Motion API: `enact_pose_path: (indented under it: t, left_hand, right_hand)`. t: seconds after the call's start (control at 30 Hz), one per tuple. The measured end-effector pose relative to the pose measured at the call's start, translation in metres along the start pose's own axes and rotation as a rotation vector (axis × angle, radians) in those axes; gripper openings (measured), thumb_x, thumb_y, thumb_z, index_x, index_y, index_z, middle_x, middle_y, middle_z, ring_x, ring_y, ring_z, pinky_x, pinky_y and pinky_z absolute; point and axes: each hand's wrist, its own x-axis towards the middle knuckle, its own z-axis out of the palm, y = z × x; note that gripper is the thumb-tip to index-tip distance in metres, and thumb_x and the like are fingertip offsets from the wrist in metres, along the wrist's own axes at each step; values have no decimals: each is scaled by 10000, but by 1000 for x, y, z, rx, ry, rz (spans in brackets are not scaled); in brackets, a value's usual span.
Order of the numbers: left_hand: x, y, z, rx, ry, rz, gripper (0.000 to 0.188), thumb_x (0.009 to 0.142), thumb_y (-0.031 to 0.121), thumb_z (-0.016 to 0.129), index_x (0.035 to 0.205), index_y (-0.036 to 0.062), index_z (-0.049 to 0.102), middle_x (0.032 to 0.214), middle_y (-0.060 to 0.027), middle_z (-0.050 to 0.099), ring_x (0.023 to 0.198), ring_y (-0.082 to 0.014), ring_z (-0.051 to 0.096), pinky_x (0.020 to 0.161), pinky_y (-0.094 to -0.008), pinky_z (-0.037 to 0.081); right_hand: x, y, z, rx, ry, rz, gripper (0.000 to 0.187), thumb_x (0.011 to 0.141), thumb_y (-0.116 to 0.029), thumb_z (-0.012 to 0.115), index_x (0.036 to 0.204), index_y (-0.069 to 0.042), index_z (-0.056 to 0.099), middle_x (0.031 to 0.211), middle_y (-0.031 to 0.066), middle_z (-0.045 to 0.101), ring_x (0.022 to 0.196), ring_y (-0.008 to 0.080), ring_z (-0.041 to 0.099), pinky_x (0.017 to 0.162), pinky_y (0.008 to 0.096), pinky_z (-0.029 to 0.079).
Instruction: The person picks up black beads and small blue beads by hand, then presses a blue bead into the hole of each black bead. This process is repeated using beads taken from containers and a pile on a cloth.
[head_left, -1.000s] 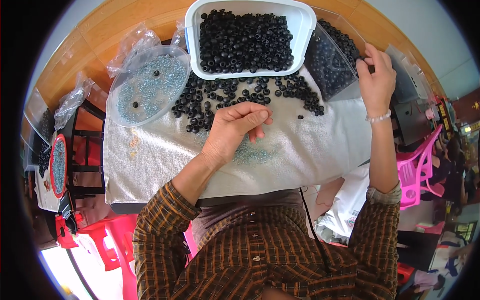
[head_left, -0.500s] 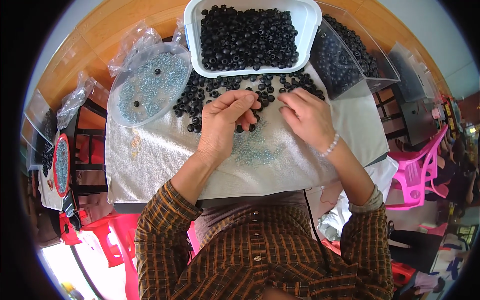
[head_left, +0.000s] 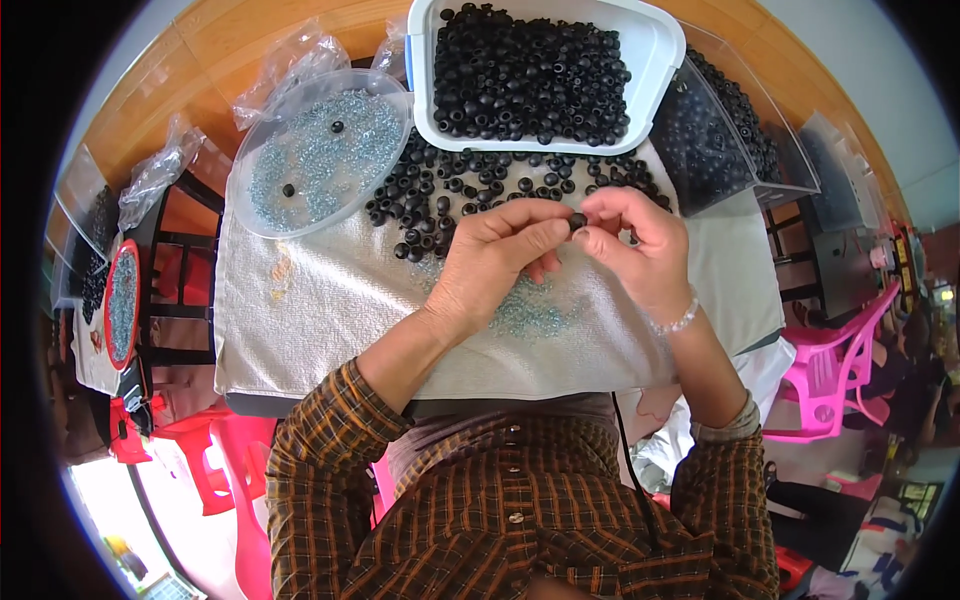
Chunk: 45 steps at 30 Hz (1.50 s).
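A single black bead [head_left: 577, 221] sits at the meeting fingertips of my two hands, above the cloth. My left hand [head_left: 500, 250] pinches at it with thumb and forefinger. From the other side, the thumb and forefinger of my right hand [head_left: 648, 245] close on the same bead. Below them, small clear-blue beads [head_left: 530, 310] lie in a loose patch on the white towel [head_left: 330, 340]. Many loose black beads [head_left: 425, 190] are scattered just beyond my hands. Whether anything else is tucked in my curled fingers is hidden.
A white tub [head_left: 425, 100] full of black beads stands at the back. Left of it, a round clear lid [head_left: 243, 205] holds clear-blue beads and two black ones. A transparent box [head_left: 790, 187] of black beads is at the right, with plastic bags [head_left: 290, 70] at the back left.
My right hand has come in to meet my left fingertips, and a black bead now shows between them. The whole view has shifted slightly.
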Motion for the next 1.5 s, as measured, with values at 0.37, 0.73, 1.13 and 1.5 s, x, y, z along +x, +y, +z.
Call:
enact_pose_path:
  t: [0.37, 0.73, 1.13, 1.5]
  left_hand:
    - [3, 5, 3, -3, -118, -95, 205, 914, 114, 601, 1077, 1, 654, 820, -51, 663, 671, -107, 597, 591, -214, 476]
    - [2, 4, 3, -89, -157, -116, 184, 954, 111, 533, 1080, -1, 607, 935, -71, 660, 661, -85, 569, 587, -213, 464]
    - [5, 1, -2, -97, -106, -72, 181, 954, 142, 532, 1077, 53, 630, 909, -41, 673, 652, -61, 572, 549, -182, 439]
    - [4, -1, -2, -73, -129, -64, 164, 938, 127, 561, 1059, 49, 640, 921, -52, 681, 650, -73, 570, 563, -196, 448]
  right_hand:
    - [-4, 2, -5, -196, 36, -386, 169, 766, -23, 736, 896, -1, 630, 764, 52, 615, 607, 101, 540, 526, 214, 435]
    - [-32, 13, -54, -532, 3, -67, 91, 768, 11, 662, 856, -11, 649, 741, 61, 608, 604, 132, 562, 545, 235, 432]
    - [-32, -15, -14, -548, -266, -278, 138, 682, -17, 674, 801, -86, 659, 727, 25, 566, 606, 186, 580, 528, 304, 465]
    - [-35, -8, -13, -500, -360, -174, 131, 678, -37, 688, 783, -83, 623, 733, 20, 557, 615, 188, 588, 538, 302, 476]
